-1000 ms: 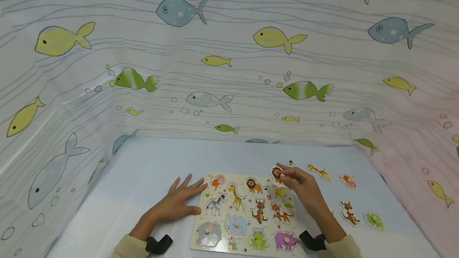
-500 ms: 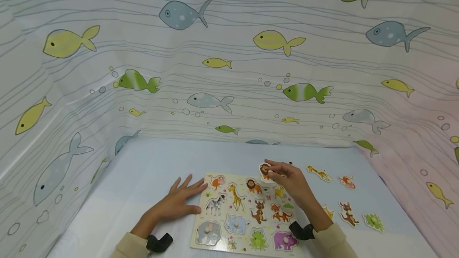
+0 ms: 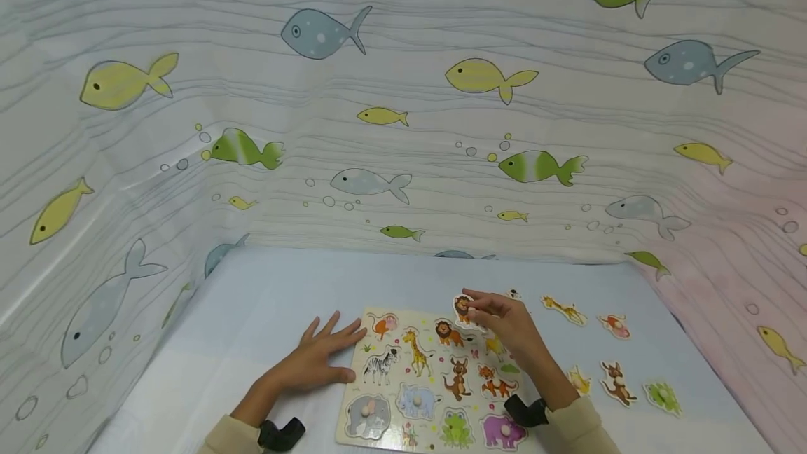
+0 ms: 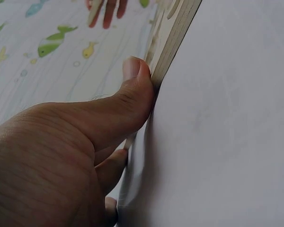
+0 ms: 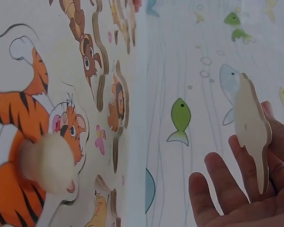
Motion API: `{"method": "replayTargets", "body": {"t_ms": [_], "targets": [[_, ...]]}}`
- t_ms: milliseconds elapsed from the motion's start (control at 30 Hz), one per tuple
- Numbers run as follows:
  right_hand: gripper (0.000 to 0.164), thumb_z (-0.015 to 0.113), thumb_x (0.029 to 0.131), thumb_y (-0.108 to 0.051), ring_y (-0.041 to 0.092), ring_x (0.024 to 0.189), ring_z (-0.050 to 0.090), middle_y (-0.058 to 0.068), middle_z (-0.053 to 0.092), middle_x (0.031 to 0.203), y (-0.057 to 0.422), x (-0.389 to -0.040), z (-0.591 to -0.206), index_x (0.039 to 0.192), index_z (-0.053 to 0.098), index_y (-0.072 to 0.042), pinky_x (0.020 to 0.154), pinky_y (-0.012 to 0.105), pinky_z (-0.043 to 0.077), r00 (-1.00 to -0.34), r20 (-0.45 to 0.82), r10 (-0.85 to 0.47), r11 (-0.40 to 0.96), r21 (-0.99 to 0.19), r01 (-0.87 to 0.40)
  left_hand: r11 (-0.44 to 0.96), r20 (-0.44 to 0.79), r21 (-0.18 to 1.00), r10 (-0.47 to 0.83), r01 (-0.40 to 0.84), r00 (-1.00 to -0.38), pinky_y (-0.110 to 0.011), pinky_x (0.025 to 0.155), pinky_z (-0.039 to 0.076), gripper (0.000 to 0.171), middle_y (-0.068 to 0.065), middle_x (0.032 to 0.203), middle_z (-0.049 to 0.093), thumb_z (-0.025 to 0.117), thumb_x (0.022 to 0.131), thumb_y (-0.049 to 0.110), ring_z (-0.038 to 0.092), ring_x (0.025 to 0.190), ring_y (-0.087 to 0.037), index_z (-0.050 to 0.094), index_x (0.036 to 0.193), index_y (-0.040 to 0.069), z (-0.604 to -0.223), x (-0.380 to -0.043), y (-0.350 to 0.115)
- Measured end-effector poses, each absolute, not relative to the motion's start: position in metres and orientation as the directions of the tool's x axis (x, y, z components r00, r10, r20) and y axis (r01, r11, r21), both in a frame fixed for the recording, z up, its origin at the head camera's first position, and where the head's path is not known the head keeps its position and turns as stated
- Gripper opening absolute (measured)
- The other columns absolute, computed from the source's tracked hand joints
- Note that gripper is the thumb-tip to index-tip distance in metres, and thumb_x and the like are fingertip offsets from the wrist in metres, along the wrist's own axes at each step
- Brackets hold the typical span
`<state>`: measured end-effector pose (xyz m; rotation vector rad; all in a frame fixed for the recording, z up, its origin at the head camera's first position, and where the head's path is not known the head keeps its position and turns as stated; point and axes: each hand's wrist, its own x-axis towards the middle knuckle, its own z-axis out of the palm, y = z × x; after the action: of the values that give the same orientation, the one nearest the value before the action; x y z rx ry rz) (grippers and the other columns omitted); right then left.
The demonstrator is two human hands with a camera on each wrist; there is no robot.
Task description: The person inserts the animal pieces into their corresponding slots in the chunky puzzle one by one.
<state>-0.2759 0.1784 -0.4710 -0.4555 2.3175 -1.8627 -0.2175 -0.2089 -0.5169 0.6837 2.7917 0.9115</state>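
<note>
Table [image 3: 265, 307], puzzle bd [image 3: 412, 318] flat on it. L hand [image 3: 318, 361] spread, thumb touching bd's L edge. R hand [image 3: 504, 317] pinches lion pc [image 3: 462, 308], held off bd nr far edge, by printed lion [image 3: 449, 333]; kangaroo pc [image 3: 618, 384] loose to R.

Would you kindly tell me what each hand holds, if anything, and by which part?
The right hand holds the lion puzzle piece from its picture side; the exact grip is hidden. The left hand only touches the puzzle board.
</note>
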Motion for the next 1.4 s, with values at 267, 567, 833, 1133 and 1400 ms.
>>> {"method": "replayTargets", "body": {"t_ms": [267, 567, 833, 1133, 1400], "targets": [[0.028, 0.071, 0.093, -0.028, 0.023, 0.131, 0.058, 0.004, 0.057, 0.146, 0.174, -0.281, -0.485, 0.108, 0.073, -0.005, 0.097, 0.030, 0.056, -0.945, 0.078, -0.318, 0.199, -0.969, -0.147, 0.709, 0.031, 0.592, 0.454, 0.383, -0.890, -0.071, 0.117, -0.008, 0.084, -0.009, 0.161, 0.035, 0.071, 0.080, 0.057, 0.008, 0.152, -0.050, 0.046, 0.151, 0.019, -0.518, -0.220, -0.209], [0.025, 0.070, 0.094, -0.023, 0.012, 0.116, 0.067, 0.014, 0.056, 0.146, 0.170, -0.284, -0.494, 0.108, 0.070, -0.002, 0.096, 0.026, 0.056, -0.932, 0.085, -0.351, 0.190, -0.969, -0.160, 0.697, 0.035, 0.606, 0.457, 0.382, -0.889, -0.072, 0.116, -0.007, 0.083, -0.009, 0.161, 0.036, 0.071, 0.080, 0.056, 0.008, 0.152, -0.050, 0.046, 0.150, 0.019, -0.518, -0.221, -0.208], [0.026, 0.069, 0.095, -0.025, 0.026, 0.128, 0.060, 0.012, 0.057, 0.145, 0.162, -0.285, -0.493, 0.108, 0.070, -0.003, 0.101, 0.033, 0.055, -0.923, 0.071, -0.377, 0.201, -0.967, -0.156, 0.701, 0.024, 0.609, 0.452, 0.371, -0.892, -0.070, 0.117, -0.008, 0.084, -0.008, 0.161, 0.035, 0.071, 0.080, 0.056, 0.008, 0.152, -0.049, 0.046, 0.151, 0.019, -0.519, -0.220, -0.208], [0.025, 0.068, 0.096, -0.028, 0.017, 0.130, 0.059, 0.008, 0.057, 0.146, 0.156, -0.287, -0.505, 0.108, 0.070, -0.006, 0.100, 0.027, 0.053, -0.927, 0.030, -0.374, 0.218, -0.969, -0.119, 0.692, 0.028, 0.617, 0.456, 0.374, -0.890, -0.072, 0.116, -0.008, 0.085, -0.009, 0.161, 0.035, 0.070, 0.080, 0.057, 0.008, 0.152, -0.050, 0.046, 0.151, 0.018, -0.521, -0.217, -0.207], [0.027, 0.071, 0.093, -0.030, 0.026, 0.136, 0.054, 0.007, 0.059, 0.144, 0.151, -0.288, -0.510, 0.106, 0.071, -0.006, 0.096, 0.027, 0.055, -0.932, 0.002, -0.361, 0.199, -0.977, -0.079, 0.698, 0.031, 0.610, 0.452, 0.375, -0.891, -0.072, 0.116, -0.008, 0.084, -0.009, 0.161, 0.036, 0.071, 0.080, 0.057, 0.008, 0.152, -0.050, 0.046, 0.150, 0.019, -0.519, -0.220, -0.209]]}}
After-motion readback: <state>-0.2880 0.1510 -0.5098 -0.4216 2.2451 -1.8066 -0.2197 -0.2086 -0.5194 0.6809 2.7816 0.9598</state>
